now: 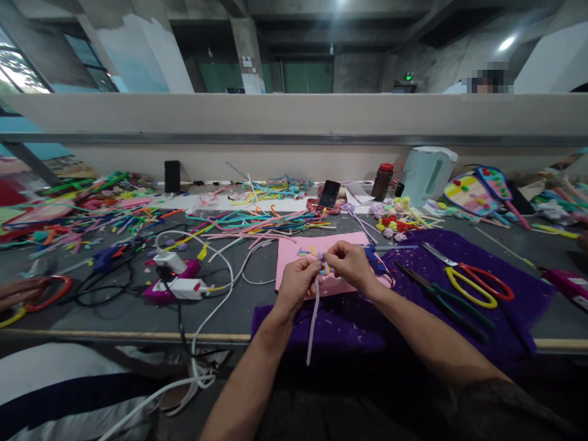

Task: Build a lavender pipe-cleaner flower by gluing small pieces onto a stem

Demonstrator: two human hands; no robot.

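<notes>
Pinches with the left hand (pixel 299 277) a pale lilac strip (pixel 313 324) hanging lengthwise toward the body, and with the right hand (pixel 345 262) a lilac tuft (pixel 320 256) near its upper end.

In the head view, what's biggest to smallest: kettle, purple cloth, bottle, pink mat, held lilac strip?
1. Purple cloth
2. Pink mat
3. Kettle
Bottle and lilac strip: unsure; the strip looks longer but thinner.

Gap btwn cable (pixel 232 272) & cloth (pixel 275 323); pliers (pixel 448 300), scissors (pixel 457 266) block rt.
</notes>
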